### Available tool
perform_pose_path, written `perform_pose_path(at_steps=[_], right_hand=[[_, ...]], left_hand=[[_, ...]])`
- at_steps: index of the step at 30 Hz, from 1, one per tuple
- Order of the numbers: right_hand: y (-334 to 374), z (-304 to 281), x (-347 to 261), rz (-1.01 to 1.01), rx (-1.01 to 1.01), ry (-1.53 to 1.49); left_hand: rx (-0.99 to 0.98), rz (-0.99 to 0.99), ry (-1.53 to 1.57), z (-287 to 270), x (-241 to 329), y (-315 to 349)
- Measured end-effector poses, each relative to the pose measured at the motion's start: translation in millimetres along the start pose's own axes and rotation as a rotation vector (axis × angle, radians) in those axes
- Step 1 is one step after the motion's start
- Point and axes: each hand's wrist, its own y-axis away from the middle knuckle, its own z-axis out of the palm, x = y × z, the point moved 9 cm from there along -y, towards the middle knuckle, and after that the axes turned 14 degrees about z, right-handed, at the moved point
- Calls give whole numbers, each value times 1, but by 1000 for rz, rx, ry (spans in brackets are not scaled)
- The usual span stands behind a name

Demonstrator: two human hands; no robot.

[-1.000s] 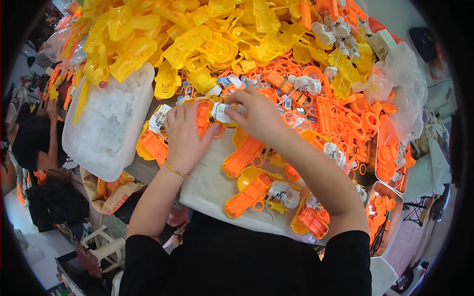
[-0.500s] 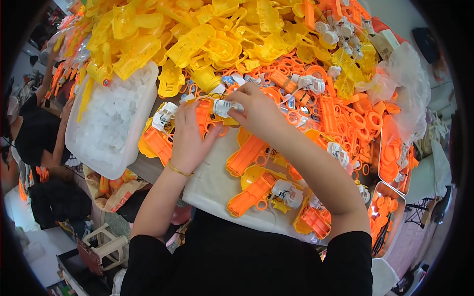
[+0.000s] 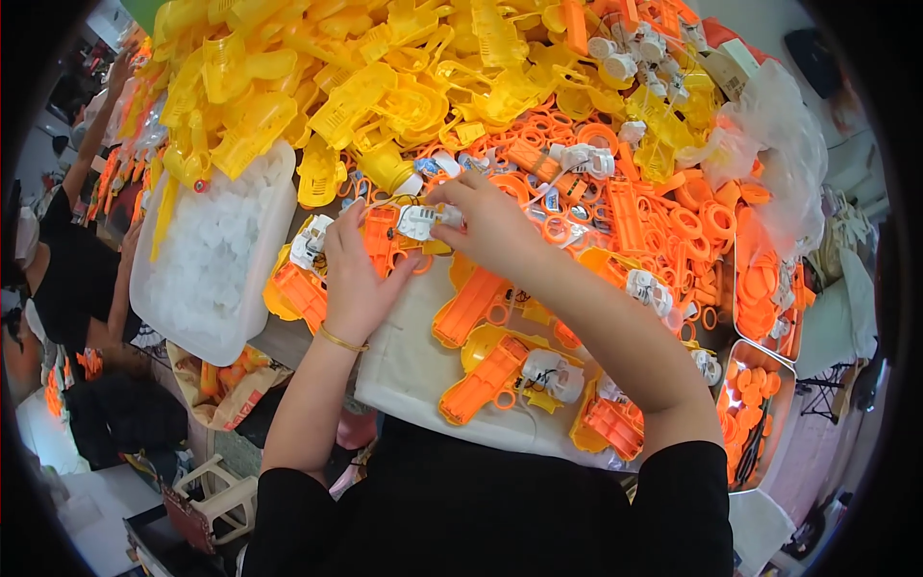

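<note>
My left hand (image 3: 356, 269), with a gold bangle at the wrist, grips a half-built toy gun that has an orange housing (image 3: 381, 231) and a white motor unit (image 3: 416, 222). Thumb and fingers of my right hand (image 3: 486, 219) close on the right end of the white unit. A dark wire runs above it. Much of the toy is hidden behind my fingers. Close by on the table lie several similar half-built toys, yellow shells with orange housings and white units: one left of my left hand (image 3: 301, 296), another nearer my body (image 3: 492, 377).
Yellow plastic shells (image 3: 356, 96) are heaped at the back. Orange parts (image 3: 663, 226) spread to the right, beside metal trays (image 3: 755, 409) of orange pieces. On the left stands a white tub (image 3: 207, 269) of translucent pieces. Another person (image 3: 82, 269) works at far left.
The view has shifted slightly. Both hands stay on the same toy; its white motor unit now shows more of its side, and my right fingers have moved toward its right end.
</note>
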Motion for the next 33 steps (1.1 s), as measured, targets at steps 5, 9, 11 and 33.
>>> perform_pose_path(at_steps=[5,9,11,33], right_hand=[[3,0,-3,-54,20,45],[3,-7,3,15,40,79],[1,-5,6,25,-39,77],[-8,-44,-48,-60,165,-16]], left_hand=[[-32,14,-58,5,-1,4],[-51,-33,-16,7,-3,5],[-59,-33,-33,7,-2,4],[116,88,85,-4,-5,-50]])
